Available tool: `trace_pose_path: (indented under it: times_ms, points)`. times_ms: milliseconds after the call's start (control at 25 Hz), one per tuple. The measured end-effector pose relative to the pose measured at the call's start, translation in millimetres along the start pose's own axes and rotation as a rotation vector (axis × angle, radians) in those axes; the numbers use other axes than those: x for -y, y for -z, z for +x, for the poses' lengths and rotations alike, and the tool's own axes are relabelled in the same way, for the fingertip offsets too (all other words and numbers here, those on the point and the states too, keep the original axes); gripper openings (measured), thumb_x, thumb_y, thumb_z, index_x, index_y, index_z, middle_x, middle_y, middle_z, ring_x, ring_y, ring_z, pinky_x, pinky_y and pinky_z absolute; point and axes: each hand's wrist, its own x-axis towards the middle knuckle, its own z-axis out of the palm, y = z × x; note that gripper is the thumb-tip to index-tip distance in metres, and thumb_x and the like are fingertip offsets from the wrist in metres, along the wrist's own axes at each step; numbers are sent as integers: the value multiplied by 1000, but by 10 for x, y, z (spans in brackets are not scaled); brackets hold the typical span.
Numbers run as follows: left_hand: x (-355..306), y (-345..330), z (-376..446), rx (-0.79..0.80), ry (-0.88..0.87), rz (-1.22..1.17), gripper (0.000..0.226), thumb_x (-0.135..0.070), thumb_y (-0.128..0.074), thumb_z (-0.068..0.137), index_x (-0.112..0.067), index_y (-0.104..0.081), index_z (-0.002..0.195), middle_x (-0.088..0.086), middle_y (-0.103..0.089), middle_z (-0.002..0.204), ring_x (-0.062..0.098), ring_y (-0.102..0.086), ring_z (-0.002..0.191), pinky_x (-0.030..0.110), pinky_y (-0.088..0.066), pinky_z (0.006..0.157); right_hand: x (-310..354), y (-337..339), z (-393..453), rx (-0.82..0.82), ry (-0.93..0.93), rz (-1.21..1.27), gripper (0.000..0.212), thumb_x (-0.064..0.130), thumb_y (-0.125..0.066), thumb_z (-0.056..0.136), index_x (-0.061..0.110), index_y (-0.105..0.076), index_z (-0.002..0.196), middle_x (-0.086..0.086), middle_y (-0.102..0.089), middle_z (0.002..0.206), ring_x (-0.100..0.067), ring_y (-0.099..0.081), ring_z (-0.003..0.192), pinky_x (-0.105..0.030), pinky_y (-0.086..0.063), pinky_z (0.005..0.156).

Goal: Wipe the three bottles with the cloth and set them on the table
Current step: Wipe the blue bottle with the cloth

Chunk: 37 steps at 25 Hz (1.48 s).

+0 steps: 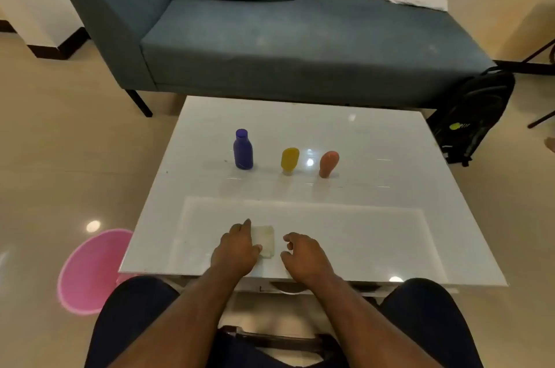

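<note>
From the head view, three bottles are standing in a row mid-table (375, 133): a purple one (243, 150) on the left, a yellow one (289, 159) in the middle, an orange one (329, 163) on the right, all well apart from each other. The cloth (265, 240) is lying flat near the front edge. The left hand (237, 250) is resting on its left side, fingers mostly straight, pressing down. The right hand (303, 256) is hovering just beside the cloth, fingers loosely curled, holding nothing. A blue sofa (285, 37) is sitting behind, a pink bin (90, 271) on the floor at left, a black backpack (477, 115) at right.
</note>
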Motion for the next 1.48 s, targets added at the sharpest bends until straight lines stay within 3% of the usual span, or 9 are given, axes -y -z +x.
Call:
trace_pose_path:
  times_ms: [240, 480, 600, 760, 880, 1080, 1200, 1320, 1480]
  points:
    - [-56, -24, 43, -41, 41, 33, 66, -36, -69, 91, -14, -39, 145, 9, -42, 141, 29, -49, 125, 39, -50, 98, 52, 3, -30, -7, -29, 118, 43, 26, -59, 86, 21, -54, 128, 2, -63, 118, -11, -58, 105, -17, -39, 85]
    - [-68, 65, 84, -70, 49, -392, 23, -14, -71, 86, -19, -50, 95, -2, -58, 86, 18, -56, 80, 31, -47, 70, 96, 98, 117, -71, -101, 272, 46, 28, -65, 85, 21, -52, 129, 4, -62, 121, -10, -57, 105, -16, -38, 84]
    - [-110, 187, 69, 22, 104, -753, 24, -9, -73, 88, -16, -55, 101, 6, -64, 93, 19, -63, 83, 30, -55, 72, 122, 126, 200, 9, -126, 450, 54, 29, -68, 86, 23, -46, 135, 6, -54, 128, -16, -56, 114, -24, -44, 92]
    - [-156, 386, 113, 216, 205, -1108, 23, -6, -71, 92, -11, -60, 112, 17, -69, 117, 31, -70, 104, 41, -61, 89, 138, 148, 295, 36, -234, 833, 29, 21, -67, 88, 24, -56, 115, -4, -63, 120, -18, -64, 100, -36, -56, 87]
    - [-162, 553, 256, 198, 176, -957, 23, -15, -73, 92, -15, -63, 112, 11, -71, 114, 26, -69, 103, 35, -58, 83, 155, 158, 378, -23, -299, 1018, 21, 13, -66, 88, 20, -60, 107, -6, -66, 112, -21, -66, 96, -38, -58, 81]
    - [-146, 1157, 824, -324, 100, -753, 42, -21, -70, 94, -16, -56, 133, 3, -62, 128, 28, -62, 118, 38, -50, 96, 138, 207, 541, -131, -254, 1003, 38, 12, -64, 89, 22, -55, 124, -3, -61, 119, -24, -63, 103, -40, -57, 83]
    - [-238, 1507, 1187, -270, 54, -575, 65, -18, -68, 96, -15, -36, 153, 8, -42, 157, 31, -47, 139, 43, -43, 112, 125, 226, 578, -122, -204, 1080, 39, 5, -61, 90, 27, -60, 122, -3, -60, 120, -26, -61, 107, -42, -56, 86]
    - [-320, 1677, 1425, -145, -19, -446, 72, -21, -64, 98, -17, -25, 158, 6, -30, 165, 33, -37, 147, 45, -38, 114, 128, 248, 566, -63, -218, 1156, 26, -1, -55, 92, 18, -71, 101, -6, -64, 120, -25, -62, 106, -40, -56, 85]
    - [-332, 1698, 1610, -133, -72, -411, 50, -21, -64, 98, -12, -47, 144, 10, -52, 148, 31, -49, 134, 35, -42, 99, 116, 314, 594, 6, -235, 1172, 34, -6, -54, 88, 17, -69, 107, -1, -62, 120, -27, -61, 106, -40, -56, 85]
